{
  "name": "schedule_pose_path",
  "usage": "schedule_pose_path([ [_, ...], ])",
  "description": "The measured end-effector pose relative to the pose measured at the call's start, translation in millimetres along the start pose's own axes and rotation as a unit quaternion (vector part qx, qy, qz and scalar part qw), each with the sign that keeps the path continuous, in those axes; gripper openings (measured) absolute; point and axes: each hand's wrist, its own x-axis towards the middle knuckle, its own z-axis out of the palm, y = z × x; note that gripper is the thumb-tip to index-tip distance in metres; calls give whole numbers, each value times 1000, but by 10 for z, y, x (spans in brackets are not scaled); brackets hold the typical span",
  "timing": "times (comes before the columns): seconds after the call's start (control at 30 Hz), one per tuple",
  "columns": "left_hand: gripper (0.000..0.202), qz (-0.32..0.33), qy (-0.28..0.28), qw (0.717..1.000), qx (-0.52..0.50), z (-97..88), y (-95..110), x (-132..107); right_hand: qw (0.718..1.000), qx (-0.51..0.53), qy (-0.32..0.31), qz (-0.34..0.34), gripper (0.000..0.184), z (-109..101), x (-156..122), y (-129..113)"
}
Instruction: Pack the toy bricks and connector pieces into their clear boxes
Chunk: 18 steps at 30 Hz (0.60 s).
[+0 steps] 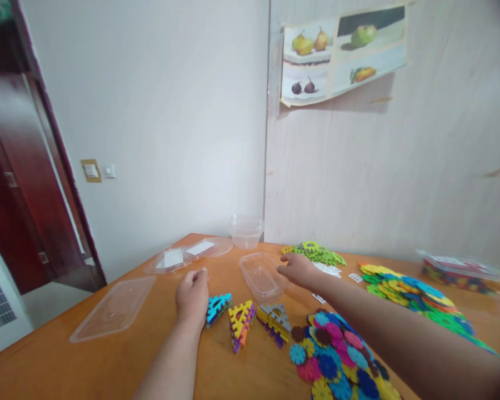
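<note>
My left hand (191, 294) is closed, its fingers curled away from me above the table; what they hold, if anything, is hidden. Just right of it lies a stack of blue toothed triangle pieces (219, 307). Yellow triangle pieces (240, 319), with orange and purple ones under them, and a grey-topped stack (276, 318) follow to the right. My right hand (298, 269) reaches across to a clear plastic container (259, 278), its bent fingers at the right rim and seemingly gripping it. White paper labels (328, 270) lie behind that wrist.
Colourful toothed discs (337, 355) are heaped below my right forearm. Green pieces (316, 253) and larger interlocking discs (412, 297) lie farther back. A filled lidded box (462, 272) stands far right. Clear lids (114, 308) lie left; clear tubs (245, 230) stand by the wall.
</note>
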Motion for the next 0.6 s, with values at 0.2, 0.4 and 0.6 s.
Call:
schedule_pose_path([
  [0.2,40,-6,0,1000,23,-4,29,-42,1000,19,-12,-3,53,103,177,-85],
  [0.4,39,-12,1,1000,17,-11,62,-57,998,50,-38,16,64,140,138,-121],
  [0.6,41,-11,3,1000,2,12,22,-43,999,24,-44,-17,57,72,110,-127],
])
